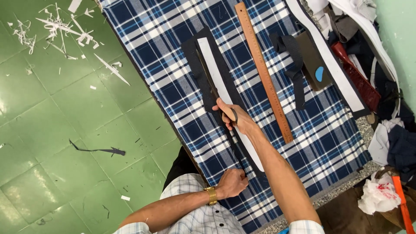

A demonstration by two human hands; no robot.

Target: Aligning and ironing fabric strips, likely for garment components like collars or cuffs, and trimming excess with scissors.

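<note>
Fingers of the right hand [232, 118] are threading the loops of a pair of long dark scissors [212, 86], closing around the handles, blades running up along a dark fabric strip [203, 82] topped by a white paper pattern strip [225, 97]. The left hand [232, 183], wearing a gold wristwatch [212, 195], is curling into a loose fist, fingers pressing together and pinning the near end of the dark strip against the plaid cloth [173, 65] covering the table.

That strip is looking thin, limp and light, likely to slide or bunch, so holding it flat near the cut seems wise. Scissors are looking rigid and heavy, best gripped by the loops.

Just to the right, a wooden ruler [262, 69] is lying diagonally; farther right sit a blue chalk piece [319, 73] and more fabric pieces [299, 60]. White paper scraps [60, 26] are littering the green tiled floor [65, 112].
</note>
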